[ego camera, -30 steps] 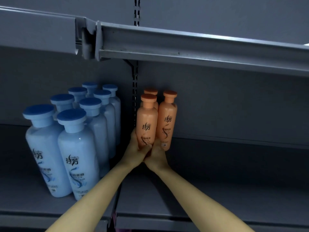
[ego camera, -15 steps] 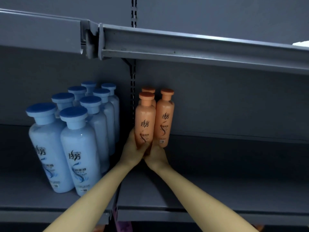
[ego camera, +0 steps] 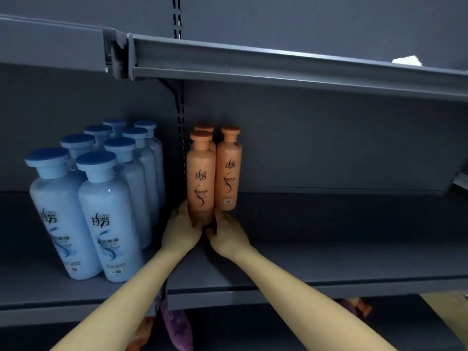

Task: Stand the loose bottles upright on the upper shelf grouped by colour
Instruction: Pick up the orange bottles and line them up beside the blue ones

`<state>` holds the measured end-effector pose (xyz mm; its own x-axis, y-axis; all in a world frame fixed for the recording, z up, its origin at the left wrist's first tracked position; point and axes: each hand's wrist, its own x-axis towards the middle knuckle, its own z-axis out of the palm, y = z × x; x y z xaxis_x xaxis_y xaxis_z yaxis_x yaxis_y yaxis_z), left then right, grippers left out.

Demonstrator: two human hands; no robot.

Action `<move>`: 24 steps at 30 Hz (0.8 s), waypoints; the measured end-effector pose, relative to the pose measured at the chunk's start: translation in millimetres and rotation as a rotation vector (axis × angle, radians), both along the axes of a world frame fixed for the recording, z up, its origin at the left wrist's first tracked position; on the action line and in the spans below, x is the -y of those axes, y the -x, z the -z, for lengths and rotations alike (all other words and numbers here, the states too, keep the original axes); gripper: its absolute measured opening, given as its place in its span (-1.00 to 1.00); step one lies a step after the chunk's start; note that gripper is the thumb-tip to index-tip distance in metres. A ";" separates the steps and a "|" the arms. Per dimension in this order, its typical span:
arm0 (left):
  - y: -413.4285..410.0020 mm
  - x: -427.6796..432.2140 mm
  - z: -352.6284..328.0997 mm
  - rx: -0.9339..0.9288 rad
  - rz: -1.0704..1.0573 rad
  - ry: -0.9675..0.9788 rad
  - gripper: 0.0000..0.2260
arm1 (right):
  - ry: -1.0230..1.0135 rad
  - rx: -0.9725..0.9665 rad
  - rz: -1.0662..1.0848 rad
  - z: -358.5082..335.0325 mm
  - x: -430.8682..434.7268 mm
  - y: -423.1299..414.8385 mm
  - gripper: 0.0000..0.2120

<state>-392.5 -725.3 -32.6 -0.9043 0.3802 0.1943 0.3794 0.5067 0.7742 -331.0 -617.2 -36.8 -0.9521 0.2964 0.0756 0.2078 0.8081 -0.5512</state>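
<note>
Orange bottle (ego camera: 200, 178) stood with 2 others (ego camera: 228, 173) on the shelf (ego camera: 329, 249), right of the blue bottles (ego camera: 111, 211). Left hand (ego camera: 181, 231) and right hand (ego camera: 225, 236) clasped its base, thumbs newly off its front: release seemed imminent.

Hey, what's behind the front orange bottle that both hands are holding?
A rear orange bottle stands directly behind the front orange bottle. Only its cap and a sliver of its shoulder show; its body and base are covered.
</note>
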 end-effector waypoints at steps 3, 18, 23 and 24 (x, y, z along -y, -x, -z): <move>-7.7 3.4 0.5 -0.002 -0.030 0.202 -0.53 | -0.082 0.107 0.032 -0.9 -4.2 -12.5 -0.49; -90.0 -5.5 -5.5 -0.111 -0.019 0.502 -0.54 | -0.161 0.147 0.139 -20.8 -21.6 -119.2 -0.54; -131.7 -16.7 -10.5 -0.126 0.017 0.409 -0.55 | -0.175 0.151 0.163 -25.4 -32.1 -164.2 -0.54; -140.4 -19.3 -11.9 -0.132 0.021 0.397 -0.56 | -0.181 0.153 0.169 -26.1 -34.2 -173.8 -0.54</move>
<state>-252.1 -706.0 -20.7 -0.8726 0.4673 0.1421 0.4757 0.7471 0.4642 -157.2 -583.0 -10.7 -0.8947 0.4466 0.0009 0.4176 0.8373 -0.3528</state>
